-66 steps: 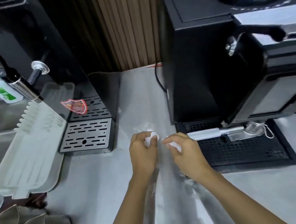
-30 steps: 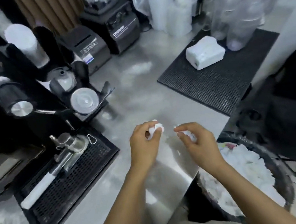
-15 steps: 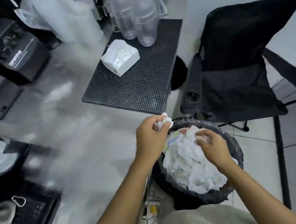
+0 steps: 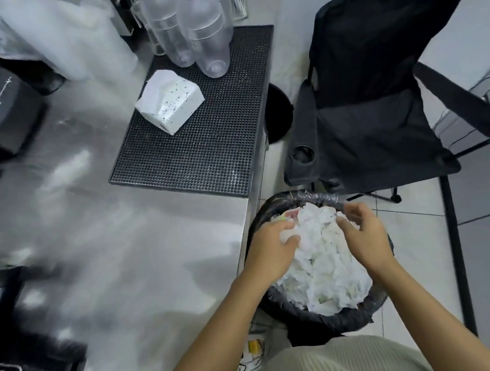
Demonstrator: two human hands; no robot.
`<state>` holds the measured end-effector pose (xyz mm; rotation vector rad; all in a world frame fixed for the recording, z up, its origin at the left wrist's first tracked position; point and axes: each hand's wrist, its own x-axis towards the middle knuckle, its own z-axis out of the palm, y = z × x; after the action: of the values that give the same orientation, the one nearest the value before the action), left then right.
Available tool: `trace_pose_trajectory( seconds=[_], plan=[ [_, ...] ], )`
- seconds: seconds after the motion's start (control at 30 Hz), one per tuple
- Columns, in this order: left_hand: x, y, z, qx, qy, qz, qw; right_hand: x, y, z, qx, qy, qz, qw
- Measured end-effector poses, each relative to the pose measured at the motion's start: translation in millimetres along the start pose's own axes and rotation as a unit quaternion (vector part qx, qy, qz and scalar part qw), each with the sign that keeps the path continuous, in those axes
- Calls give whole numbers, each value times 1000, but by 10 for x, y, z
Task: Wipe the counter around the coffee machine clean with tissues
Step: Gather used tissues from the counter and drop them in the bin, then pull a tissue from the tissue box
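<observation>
Over the bin [image 4: 322,319], crumpled tissues [image 4: 324,269] in left hand [image 4: 271,250], beneath right hand [image 4: 365,236].

Person wearing ribbed knit garment [image 4: 331,370], pale beige-grey, fine parallel ribs running along fabric. Garment showing at bottom of view, well back from both grips, lying between the two forearms. Fabric surface looking soft and matte, rounded upper edge curving across between arms. Left hand [image 4: 272,253] and right hand [image 4: 366,240] showing bare. Forearms running bare from wrists back to frame edge. Slight motion blur softening fingertips.
</observation>
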<state>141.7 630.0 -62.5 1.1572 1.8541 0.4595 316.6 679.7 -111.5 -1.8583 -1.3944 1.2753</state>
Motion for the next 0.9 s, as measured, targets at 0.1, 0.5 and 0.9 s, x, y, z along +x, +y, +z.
trace_pose_trajectory(
  seconds=[0.1, 0.5, 0.9],
  plan=[
    [-18, -1, -95, -39, 32, 2, 999, 19, -114, 34, 20, 2, -22, 1000],
    [1, 24, -1022, -258, 271, -3, 928, 235, -1330, 947, -4, -53, -322, 945],
    [302, -331, -1350, -345, 370, -61, 860, 1180, -2505, 2176, -46, -148, -368, 917]
  ],
)
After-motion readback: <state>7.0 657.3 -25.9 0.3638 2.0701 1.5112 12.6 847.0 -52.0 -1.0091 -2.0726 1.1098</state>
